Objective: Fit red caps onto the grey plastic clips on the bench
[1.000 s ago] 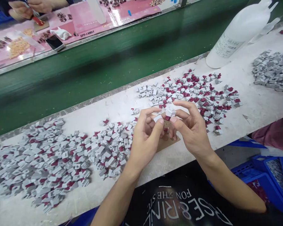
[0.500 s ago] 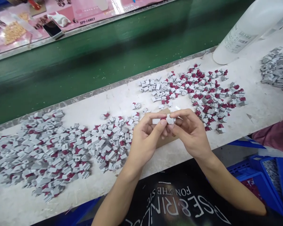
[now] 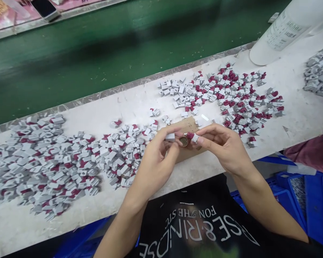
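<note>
Bare counter [image 3: 140,114] strip runs along the far edge. Left hand [image 3: 156,161] pinches a grey piece [image 3: 170,137]; right hand [image 3: 226,147] pinches another piece [image 3: 195,138], above cardboard [image 3: 187,152], piles close either side.

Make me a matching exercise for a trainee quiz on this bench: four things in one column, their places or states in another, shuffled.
Things:
1. white bottle
2. cardboard piece
3. left hand
4. all-grey pile

Places or states:
A. pinching a small grey block
B. far right edge of the bench
C. lying under the hands
D. tilted, at the bench's far right corner

Pairs: 1-D, 2-C, 3-A, 4-B
</note>
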`<action>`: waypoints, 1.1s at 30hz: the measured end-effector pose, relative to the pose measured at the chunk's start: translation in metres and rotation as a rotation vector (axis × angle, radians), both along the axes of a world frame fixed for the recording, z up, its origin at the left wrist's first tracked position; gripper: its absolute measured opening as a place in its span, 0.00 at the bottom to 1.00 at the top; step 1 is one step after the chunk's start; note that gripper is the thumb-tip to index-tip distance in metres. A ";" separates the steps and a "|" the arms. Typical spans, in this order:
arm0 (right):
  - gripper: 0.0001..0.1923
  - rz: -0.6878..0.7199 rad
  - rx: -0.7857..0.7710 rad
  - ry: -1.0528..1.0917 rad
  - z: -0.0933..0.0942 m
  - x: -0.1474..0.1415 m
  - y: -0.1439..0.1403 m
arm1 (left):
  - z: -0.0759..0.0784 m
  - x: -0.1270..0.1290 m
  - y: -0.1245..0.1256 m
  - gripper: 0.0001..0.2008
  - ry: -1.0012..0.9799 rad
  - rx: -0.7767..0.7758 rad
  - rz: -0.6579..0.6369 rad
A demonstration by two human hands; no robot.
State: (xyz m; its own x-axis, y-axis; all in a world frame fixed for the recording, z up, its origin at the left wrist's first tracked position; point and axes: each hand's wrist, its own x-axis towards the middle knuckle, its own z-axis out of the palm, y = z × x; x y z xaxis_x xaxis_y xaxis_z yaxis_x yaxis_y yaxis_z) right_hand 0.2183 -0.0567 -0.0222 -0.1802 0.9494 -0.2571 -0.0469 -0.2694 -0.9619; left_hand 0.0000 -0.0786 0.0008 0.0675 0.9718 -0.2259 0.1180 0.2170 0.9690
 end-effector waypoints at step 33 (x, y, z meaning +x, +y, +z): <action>0.07 0.078 0.383 -0.406 -0.011 -0.004 -0.019 | 0.004 -0.041 -0.012 0.09 -0.024 -0.299 -0.108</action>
